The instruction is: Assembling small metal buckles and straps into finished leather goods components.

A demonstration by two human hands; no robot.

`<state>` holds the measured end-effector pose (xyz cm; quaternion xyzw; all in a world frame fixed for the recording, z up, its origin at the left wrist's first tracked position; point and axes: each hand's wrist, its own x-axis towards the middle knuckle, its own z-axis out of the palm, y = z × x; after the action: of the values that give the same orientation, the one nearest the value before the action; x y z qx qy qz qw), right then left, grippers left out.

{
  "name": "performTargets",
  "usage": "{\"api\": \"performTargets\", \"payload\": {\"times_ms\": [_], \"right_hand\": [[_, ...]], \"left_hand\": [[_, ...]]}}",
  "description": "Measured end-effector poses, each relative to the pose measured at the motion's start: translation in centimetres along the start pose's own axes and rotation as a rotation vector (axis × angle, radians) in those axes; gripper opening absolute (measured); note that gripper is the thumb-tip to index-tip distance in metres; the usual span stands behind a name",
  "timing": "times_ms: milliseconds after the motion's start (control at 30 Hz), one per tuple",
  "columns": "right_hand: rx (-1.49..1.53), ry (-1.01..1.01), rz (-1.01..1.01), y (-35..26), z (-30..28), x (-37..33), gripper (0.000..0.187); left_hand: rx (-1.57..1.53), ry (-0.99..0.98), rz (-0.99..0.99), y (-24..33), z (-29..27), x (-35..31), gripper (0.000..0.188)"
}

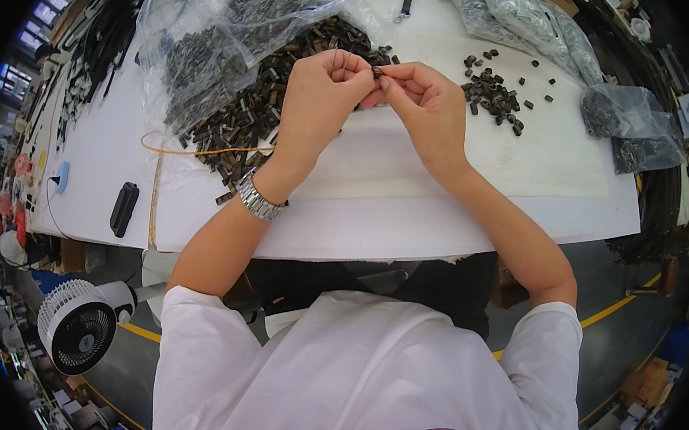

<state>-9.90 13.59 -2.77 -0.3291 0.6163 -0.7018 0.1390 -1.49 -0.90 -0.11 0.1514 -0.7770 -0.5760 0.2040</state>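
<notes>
Above the white table, my left hand (328, 88) and my right hand (424, 101) meet, fingertips pinched together around a small dark piece (377, 72). Fingers cover most of that piece, so its exact kind does not show. A large heap of small dark brown and black pieces (246, 126) spreads behind and left of my left hand. To the right of my right hand lies a smaller scatter of short black pieces (496, 96). A metal-banded watch (258, 197) sits on my left wrist.
A clear plastic bag (190, 58) of dark pieces covers the heap's far side. More filled bags (506, 12) lie at the far right, with a smaller bag (634, 127) on the right edge. A black oblong object (124, 209) lies left; a white fan (81, 325) stands beside the table.
</notes>
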Motion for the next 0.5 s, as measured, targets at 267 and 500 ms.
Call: {"api": "performTargets", "payload": {"times_ms": [267, 500], "right_hand": [[-0.089, 0.05, -0.148, 0.2, 0.6, -0.1, 0.014], [-0.084, -0.014, 0.103, -1.1, -1.1, 0.4, 0.019]], "left_hand": [[-0.074, 0.123, 0.131, -0.5, 1.0, -0.2, 0.012], [0.4, 0.229, 0.487, -0.3, 1.1, -0.7, 0.01]]}}
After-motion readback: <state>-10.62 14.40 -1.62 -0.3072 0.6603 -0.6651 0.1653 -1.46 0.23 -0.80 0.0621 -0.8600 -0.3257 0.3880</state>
